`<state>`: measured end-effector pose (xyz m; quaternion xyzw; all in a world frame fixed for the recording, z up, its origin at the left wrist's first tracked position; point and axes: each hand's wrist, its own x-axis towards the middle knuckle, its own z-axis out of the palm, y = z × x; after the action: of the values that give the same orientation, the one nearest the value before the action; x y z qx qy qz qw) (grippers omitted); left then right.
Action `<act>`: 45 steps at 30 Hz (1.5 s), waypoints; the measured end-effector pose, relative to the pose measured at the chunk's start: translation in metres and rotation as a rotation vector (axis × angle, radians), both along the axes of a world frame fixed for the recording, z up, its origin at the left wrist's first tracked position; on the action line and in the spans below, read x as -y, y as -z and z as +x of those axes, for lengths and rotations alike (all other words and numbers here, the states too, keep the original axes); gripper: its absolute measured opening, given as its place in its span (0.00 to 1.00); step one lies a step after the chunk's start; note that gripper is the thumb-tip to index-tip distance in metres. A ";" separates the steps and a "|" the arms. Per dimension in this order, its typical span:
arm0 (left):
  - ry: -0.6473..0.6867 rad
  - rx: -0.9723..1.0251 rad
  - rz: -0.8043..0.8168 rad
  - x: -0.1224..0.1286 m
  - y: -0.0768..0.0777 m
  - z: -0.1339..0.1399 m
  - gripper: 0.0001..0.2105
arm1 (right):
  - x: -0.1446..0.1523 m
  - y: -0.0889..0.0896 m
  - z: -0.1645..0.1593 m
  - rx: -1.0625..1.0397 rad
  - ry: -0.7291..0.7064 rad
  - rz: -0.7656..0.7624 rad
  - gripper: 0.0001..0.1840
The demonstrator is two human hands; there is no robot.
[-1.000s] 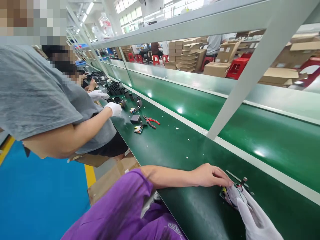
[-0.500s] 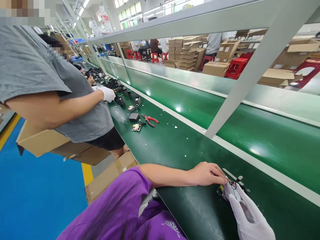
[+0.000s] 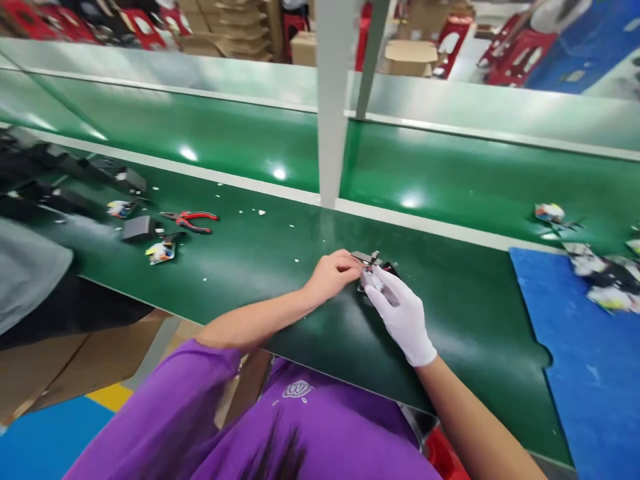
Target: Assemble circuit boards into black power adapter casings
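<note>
In front of me on the green bench lies a small electronic assembly (image 3: 373, 275) with thin wires, much of it covered by my fingers; it looks like a circuit board. My left hand (image 3: 334, 272) is bare, its fingers pinched together at the left edge of this piece, by the wires; what exactly they grip is hidden. My right hand (image 3: 403, 313), in a white glove, closes thumb and fingers around the assembly from the right. Just behind the fingertips shows a narrow grey strip (image 3: 364, 256).
Red-handled pliers (image 3: 193, 219), a dark grey box-shaped housing (image 3: 140, 229) and a loose circuit board (image 3: 161, 252) lie to the left. A co-worker in grey (image 3: 30, 273) stands there. An upright post (image 3: 331, 100) rises behind my hands. A blue mat (image 3: 590, 360) covers the right side.
My view has swung right, bringing the blue mat and more boards into sight. Both hands stay at the same small assembly, the left still pinching beside the gloved right.
</note>
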<state>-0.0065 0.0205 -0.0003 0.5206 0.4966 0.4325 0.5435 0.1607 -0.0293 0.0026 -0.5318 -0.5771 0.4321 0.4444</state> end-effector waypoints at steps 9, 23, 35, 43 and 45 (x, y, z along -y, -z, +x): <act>0.001 0.082 -0.064 0.001 -0.005 0.000 0.06 | -0.004 -0.007 0.007 -0.353 0.017 -0.255 0.24; 0.005 0.000 -0.005 0.001 -0.007 -0.002 0.11 | -0.018 -0.010 0.006 -0.746 0.018 -0.446 0.24; 0.050 0.110 -0.154 0.003 -0.006 0.001 0.19 | -0.017 -0.003 0.006 -0.745 -0.028 -0.455 0.24; 0.068 0.084 -0.145 0.004 -0.007 0.000 0.20 | -0.016 -0.002 0.008 -0.712 -0.117 -0.390 0.25; 0.080 0.085 -0.153 0.004 -0.007 0.000 0.21 | -0.015 -0.002 0.008 -0.712 -0.124 -0.402 0.26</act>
<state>-0.0060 0.0168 0.0069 0.4782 0.4835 0.3929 0.6190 0.1692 -0.0144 0.0051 -0.3897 -0.3223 0.7192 0.4765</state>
